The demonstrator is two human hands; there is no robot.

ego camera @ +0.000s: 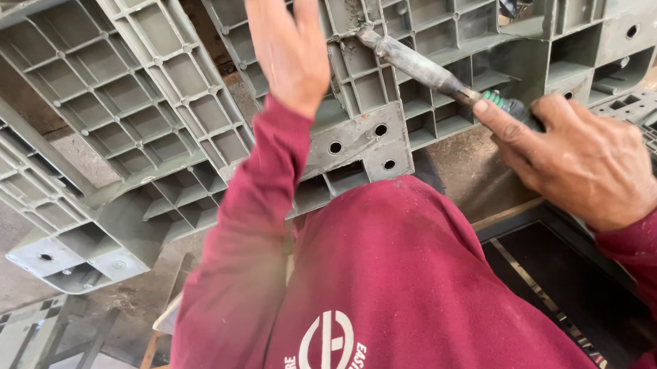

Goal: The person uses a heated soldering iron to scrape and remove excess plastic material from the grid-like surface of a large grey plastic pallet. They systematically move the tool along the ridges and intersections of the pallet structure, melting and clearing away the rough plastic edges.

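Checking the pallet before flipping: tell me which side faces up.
Underside up: the grey plastic pallet shows open ribbing and hollow feet; left hand rests on it.

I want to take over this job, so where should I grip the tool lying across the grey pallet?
Probably by the dark handle end, where the right hand already wraps the tool, coming from the right. The long grimy shaft slants up-left with its tip against the pallet's ribs, so only that green-ringed end is free. The left hand rests flat on the pallet.
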